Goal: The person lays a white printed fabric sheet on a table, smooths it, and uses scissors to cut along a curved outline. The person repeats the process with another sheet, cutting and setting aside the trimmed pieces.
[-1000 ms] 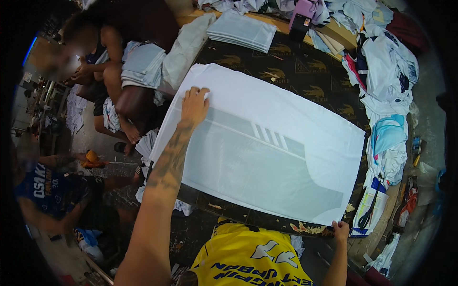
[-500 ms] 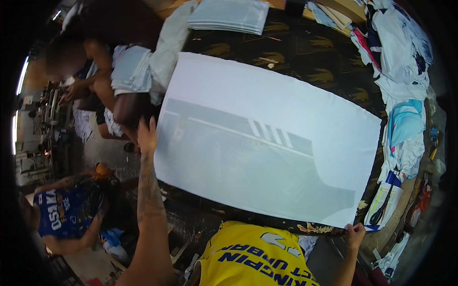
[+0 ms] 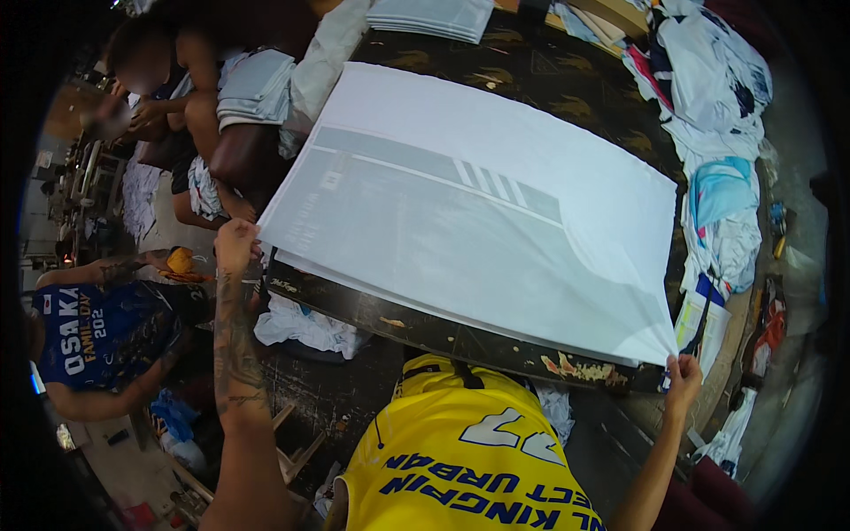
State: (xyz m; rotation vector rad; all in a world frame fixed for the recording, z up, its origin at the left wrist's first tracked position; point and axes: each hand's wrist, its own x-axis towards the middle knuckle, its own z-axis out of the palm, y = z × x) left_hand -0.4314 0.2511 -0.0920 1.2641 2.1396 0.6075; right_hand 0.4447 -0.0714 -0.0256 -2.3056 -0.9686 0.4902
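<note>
Nearest: bright yellow jersey (image 3: pixel 460 451), below the near edge of a black table with gold animal prints (image 3: pixel 425 329). Left hand (image 3: pixel 237 246) pinches near-left corner of white fabric sheet (image 3: pixel 567 177) with grey panel (image 3: pixel 443 230), just off table's left end; right hand (image 3: pixel 684 376), fingers closed on near-right corner, at table's near-right corner. Sheet spreads over table's near part. Best: even tension; creases fan from right grip, so ease there. Writing: dark letters, white numeral on yellow jersey; faint unreadable marks, panel's left end; pale letters, dark-blue jersey (image 3: pixel 111 345) left of table.

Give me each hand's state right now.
Left hand: closed, holding the white fabric at its left corner.
Right hand: closed, holding its near right corner.
</note>
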